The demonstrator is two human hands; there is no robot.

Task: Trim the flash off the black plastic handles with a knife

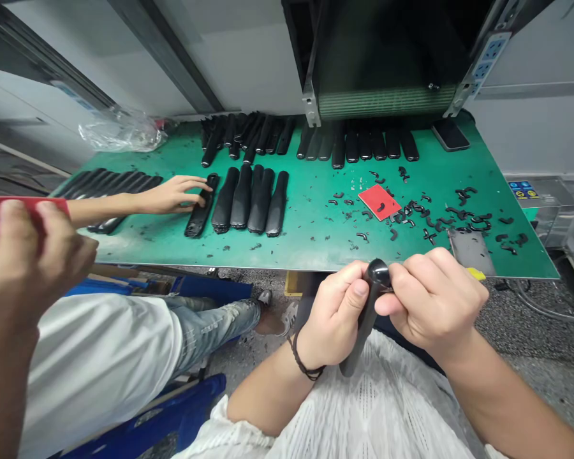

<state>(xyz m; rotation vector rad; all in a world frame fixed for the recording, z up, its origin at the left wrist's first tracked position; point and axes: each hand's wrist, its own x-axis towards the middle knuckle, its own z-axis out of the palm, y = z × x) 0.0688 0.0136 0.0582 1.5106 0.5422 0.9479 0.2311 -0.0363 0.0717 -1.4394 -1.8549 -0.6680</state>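
In front of my white top, my left hand (337, 312) is wrapped round a long black plastic handle (365, 325), its rounded glossy end up. My right hand (435, 299) is closed against that upper end, thumb and bent forefinger at its side. Whatever sits inside the right fist is hidden. Just beyond, on the green table (310, 236), lie many small curved black pieces (414, 207). A red square pad (379, 202) lies among them with one piece on top. By my right hand is a flat grey plate (471, 250) with a yellow tip (476, 273) beside it.
Several black handles (251, 201) lie in rows on the table, more (358, 145) along the back. At left, a co-worker's hand (184, 194) touches one handle; the other hand (29, 255) holds something red. A phone (450, 135) lies back right, below a conveyor (387, 102).
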